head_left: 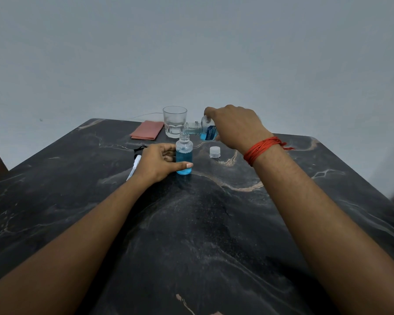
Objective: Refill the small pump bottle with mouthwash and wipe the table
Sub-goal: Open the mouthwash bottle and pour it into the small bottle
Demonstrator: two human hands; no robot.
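The small pump bottle (184,158) stands upright near the middle of the dark marbled worktop (191,235), its lower part filled with blue liquid and its neck open. The left hand (156,163) steadies it from the left, fingers (171,149) curled around the far side and thumb across the front. The right hand (236,127) grips the mouthwash bottle (204,129) from above, fingers closed around its body, and tips it nearly level so that its mouth sits just over the small bottle's neck. A red thread band (261,148) circles the right wrist.

The pump head (135,161), with its black collar and white tube, lies on the worktop partly hidden behind the left hand. A clear cap (215,152) stands just right of the small bottle, under the right wrist. Farther back, a drinking glass (174,121) stands close behind the pouring mouth, and a folded pink cloth (147,130) lies left of it near the far edge. The near half of the worktop is bare except for the two forearms, and the right edge runs diagonally well clear of the bottles.
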